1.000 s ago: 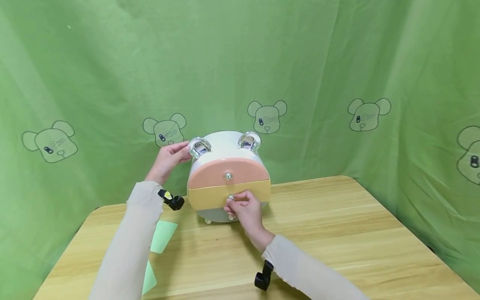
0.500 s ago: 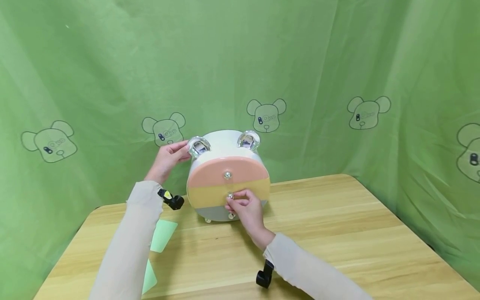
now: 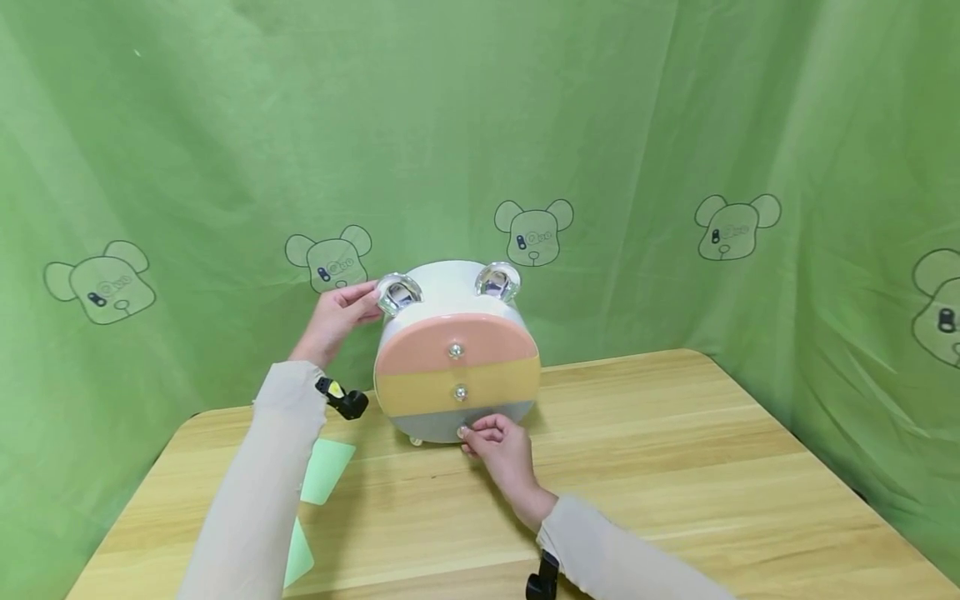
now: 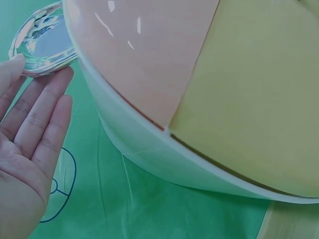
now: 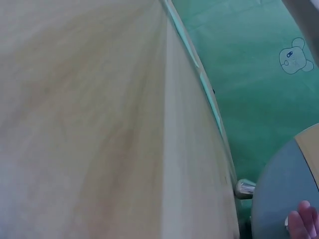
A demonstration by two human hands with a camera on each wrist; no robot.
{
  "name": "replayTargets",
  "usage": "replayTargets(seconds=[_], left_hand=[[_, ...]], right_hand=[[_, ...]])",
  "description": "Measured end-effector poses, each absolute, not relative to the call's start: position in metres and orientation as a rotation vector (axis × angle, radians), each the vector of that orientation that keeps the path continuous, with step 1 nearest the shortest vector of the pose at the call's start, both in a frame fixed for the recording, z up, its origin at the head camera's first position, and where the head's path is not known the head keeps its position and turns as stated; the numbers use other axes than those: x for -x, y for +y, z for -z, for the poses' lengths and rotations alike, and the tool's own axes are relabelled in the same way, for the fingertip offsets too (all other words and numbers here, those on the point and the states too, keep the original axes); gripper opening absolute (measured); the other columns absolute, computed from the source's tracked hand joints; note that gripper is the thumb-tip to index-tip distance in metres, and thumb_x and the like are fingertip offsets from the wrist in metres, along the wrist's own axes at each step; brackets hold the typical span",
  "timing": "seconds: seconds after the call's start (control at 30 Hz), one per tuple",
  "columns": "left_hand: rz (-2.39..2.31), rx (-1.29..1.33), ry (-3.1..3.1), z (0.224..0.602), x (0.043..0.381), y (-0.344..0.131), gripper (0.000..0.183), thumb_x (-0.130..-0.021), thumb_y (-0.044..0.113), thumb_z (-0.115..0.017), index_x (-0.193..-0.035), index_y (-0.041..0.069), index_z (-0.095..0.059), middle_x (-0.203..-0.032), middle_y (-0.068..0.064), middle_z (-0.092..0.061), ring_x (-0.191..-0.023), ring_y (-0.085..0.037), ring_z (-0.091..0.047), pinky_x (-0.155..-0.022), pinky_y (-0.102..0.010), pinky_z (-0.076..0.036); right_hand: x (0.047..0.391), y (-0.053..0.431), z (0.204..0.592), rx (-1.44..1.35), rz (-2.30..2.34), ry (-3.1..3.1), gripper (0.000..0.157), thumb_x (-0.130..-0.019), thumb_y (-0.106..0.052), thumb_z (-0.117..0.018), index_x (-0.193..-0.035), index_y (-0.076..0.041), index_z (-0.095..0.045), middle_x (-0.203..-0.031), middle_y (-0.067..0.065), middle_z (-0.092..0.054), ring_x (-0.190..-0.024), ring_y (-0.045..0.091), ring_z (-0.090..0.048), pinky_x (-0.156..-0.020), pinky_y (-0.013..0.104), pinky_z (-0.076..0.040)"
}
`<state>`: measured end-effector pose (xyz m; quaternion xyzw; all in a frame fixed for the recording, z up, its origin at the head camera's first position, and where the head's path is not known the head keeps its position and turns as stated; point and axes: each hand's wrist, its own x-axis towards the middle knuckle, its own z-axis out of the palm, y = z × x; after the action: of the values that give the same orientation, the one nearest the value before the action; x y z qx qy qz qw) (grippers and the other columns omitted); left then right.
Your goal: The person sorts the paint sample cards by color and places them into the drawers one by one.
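A small rounded drawer cabinet (image 3: 435, 279) with a white body stands at the back of the table. Its front has a pink drawer (image 3: 420, 354), a yellow drawer (image 3: 420, 396) and a grey drawer (image 3: 431, 425), each with a shiny knob, all flush. My left hand (image 3: 337, 317) pinches the clear, faceted left ear (image 4: 45, 42) between thumb and fingers. With thumb and fingertips, my right hand (image 3: 506, 458) pinches the bottom knob (image 3: 462, 432) on the grey drawer; the right wrist view catches only its fingers (image 5: 303, 221).
A second clear ear (image 3: 498, 282) tops the cabinet's right side. Two pale green pieces (image 3: 326, 472) lie on the wooden table (image 3: 675, 467) beside my left forearm. A green curtain (image 3: 615, 125) with bear drawings hangs close behind the cabinet.
The yellow drawer, slightly out a second ago, has gone in flush. My right hand has left its knob and moved down to the grey drawer's knob. My left hand stays on the ear.
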<state>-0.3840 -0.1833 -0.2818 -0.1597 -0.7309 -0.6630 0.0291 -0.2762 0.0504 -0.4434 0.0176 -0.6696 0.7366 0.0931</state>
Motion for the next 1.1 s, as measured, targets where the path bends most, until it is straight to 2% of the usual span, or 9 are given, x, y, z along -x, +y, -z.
replayTargets(seconds=[0.2, 0.33, 0.43, 0.57, 0.7, 0.8, 0.97, 1.1], left_hand=[[2.027, 0.491, -2.262, 0.284, 0.383, -0.184, 0.046, -0.092, 0.023, -0.063, -0.13, 0.001, -0.052, -0.103, 0.002, -0.071, -0.085, -0.008, -0.068, -0.088, -0.024, -0.053], [2.024, 0.481, -2.262, 0.287, 0.382, -0.185, 0.048, -0.091, 0.027, -0.063, -0.131, 0.003, -0.052, -0.103, 0.002, -0.071, -0.091, -0.012, -0.068, -0.096, -0.03, -0.05], [2.009, 0.471, -2.269, 0.291, 0.38, -0.187, 0.048, -0.091, 0.029, -0.063, -0.13, 0.004, -0.052, -0.105, 0.001, -0.071, -0.096, -0.016, -0.067, -0.101, -0.037, -0.046], [2.011, 0.46, -2.267, 0.298, 0.374, -0.194, 0.047, -0.093, 0.029, -0.06, -0.131, 0.003, -0.051, -0.113, -0.003, -0.068, -0.099, -0.014, -0.066, -0.103, -0.039, -0.044], [2.021, 0.39, -2.252, 0.306, 0.363, -0.198, 0.05, -0.093, 0.033, -0.058, -0.134, 0.005, -0.049, -0.124, -0.007, -0.062, -0.101, -0.01, -0.065, -0.104, -0.035, -0.043], [2.014, 0.26, -2.2, 0.314, 0.35, -0.197, 0.051, -0.092, 0.035, -0.059, -0.134, 0.007, -0.049, -0.128, -0.008, -0.059, -0.101, -0.008, -0.064, -0.1, -0.028, -0.046], [1.99, 0.018, -2.014, 0.331, 0.324, -0.185, 0.046, -0.09, 0.033, -0.063, -0.129, 0.009, -0.056, -0.123, -0.008, -0.062, -0.098, -0.007, -0.064, -0.091, -0.019, -0.05], [1.952, -0.094, -1.886, 0.345, 0.301, -0.168, 0.04, -0.089, 0.031, -0.065, -0.123, 0.011, -0.061, -0.118, -0.007, -0.065, -0.096, -0.008, -0.064, -0.089, -0.019, -0.051]], right_hand=[[0.271, 0.054, 0.439, -0.056, -2.169, -1.966, 0.016, -0.08, 0.001, -0.07, -0.089, 0.009, -0.059, -0.082, 0.025, -0.068, -0.067, 0.027, -0.068, -0.068, 0.04, -0.059], [0.268, 0.063, 0.426, -0.129, -2.163, -1.899, 0.018, -0.08, 0.002, -0.071, -0.091, 0.009, -0.06, -0.082, 0.027, -0.066, -0.068, 0.028, -0.068, -0.065, 0.034, -0.06], [0.269, 0.074, 0.413, -0.178, -2.147, -1.871, 0.018, -0.08, 0.001, -0.071, -0.093, 0.009, -0.06, -0.084, 0.029, -0.065, -0.067, 0.024, -0.067, -0.065, 0.032, -0.06], [0.275, 0.091, 0.392, -0.204, -2.107, -1.865, 0.019, -0.081, -0.001, -0.071, -0.093, 0.009, -0.061, -0.082, 0.023, -0.067, -0.065, 0.016, -0.067, -0.066, 0.031, -0.06], [0.285, 0.108, 0.369, -0.243, -2.044, -1.858, 0.019, -0.082, -0.002, -0.071, -0.095, 0.008, -0.061, -0.079, 0.014, -0.069, -0.065, 0.014, -0.067, -0.066, 0.031, -0.06], [0.292, 0.12, 0.352, -0.28, -1.987, -1.864, 0.021, -0.083, -0.004, -0.07, -0.097, 0.008, -0.06, -0.08, 0.012, -0.069, -0.066, 0.014, -0.067, -0.065, 0.03, -0.06], [0.309, 0.14, 0.327, -0.297, -1.864, -1.932, 0.027, -0.085, -0.012, -0.07, -0.101, 0.006, -0.06, -0.085, 0.013, -0.067, -0.071, 0.013, -0.065, -0.067, 0.028, -0.059], [0.329, 0.149, 0.307, -0.29, -1.771, -1.962, 0.032, -0.086, -0.018, -0.07, -0.107, 0.004, -0.06, -0.092, 0.011, -0.066, -0.077, 0.014, -0.063, -0.071, 0.024, -0.058]])
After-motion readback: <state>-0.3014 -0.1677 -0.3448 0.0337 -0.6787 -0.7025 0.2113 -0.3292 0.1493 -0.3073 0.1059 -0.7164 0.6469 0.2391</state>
